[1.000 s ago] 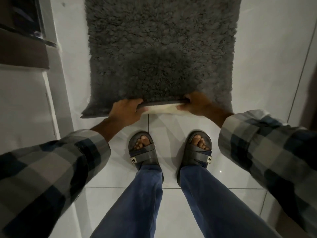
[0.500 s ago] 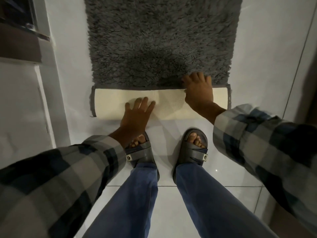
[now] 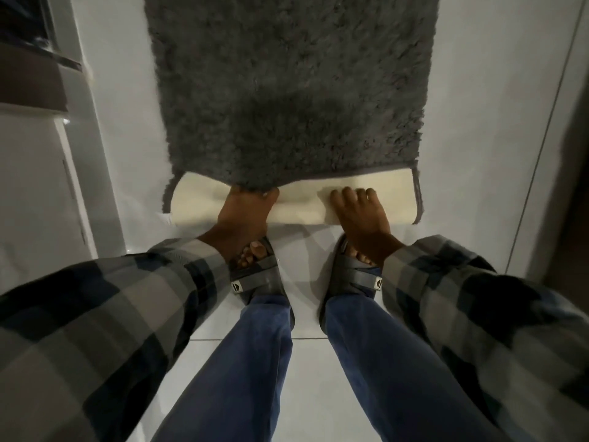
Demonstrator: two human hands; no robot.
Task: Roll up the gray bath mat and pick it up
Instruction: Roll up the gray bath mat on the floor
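Observation:
The gray bath mat [image 3: 293,90] is a shaggy rectangle lying on the white tile floor ahead of me. Its near end is folded over into a low roll, so the cream backing [image 3: 197,199] faces up. My left hand [image 3: 245,215] rests on the roll left of centre, its fingertips curled over the far edge and hidden under the gray pile. My right hand [image 3: 360,215] lies flat on the backing right of centre, with its fingers spread and nothing gripped.
My feet in gray sandals [image 3: 258,279] stand just behind the roll, partly under my wrists. A white door frame [image 3: 79,122] runs along the left of the mat. A dark upright surface [image 3: 573,154] borders the floor at the right.
The near edge went from lifted to folded over, cream side up. My left hand has moved forward to the fold's far edge; my right hand has drawn back onto the backing.

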